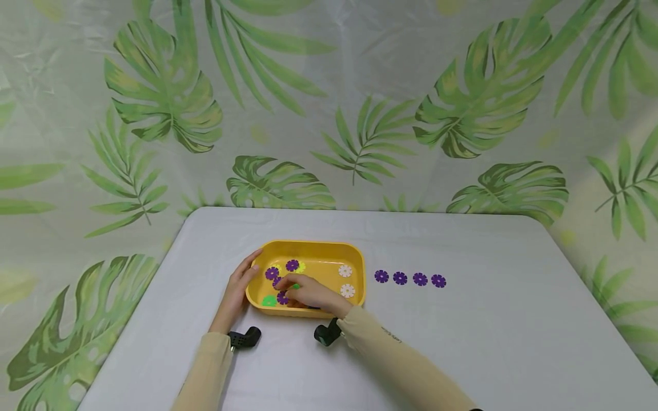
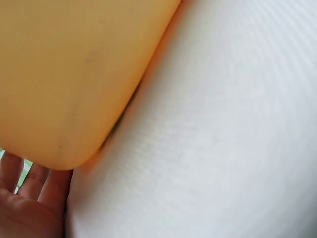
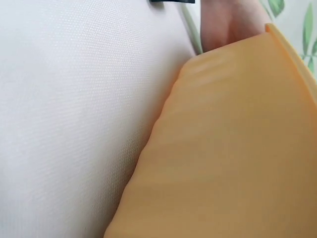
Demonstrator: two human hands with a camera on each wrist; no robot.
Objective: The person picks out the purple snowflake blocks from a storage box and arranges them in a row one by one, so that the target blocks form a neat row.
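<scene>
Purple disc seemingly under right hand

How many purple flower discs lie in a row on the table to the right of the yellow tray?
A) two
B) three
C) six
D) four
D: the head view shows four purple flower discs in a row on the table, apart from the yellow tray.
</scene>
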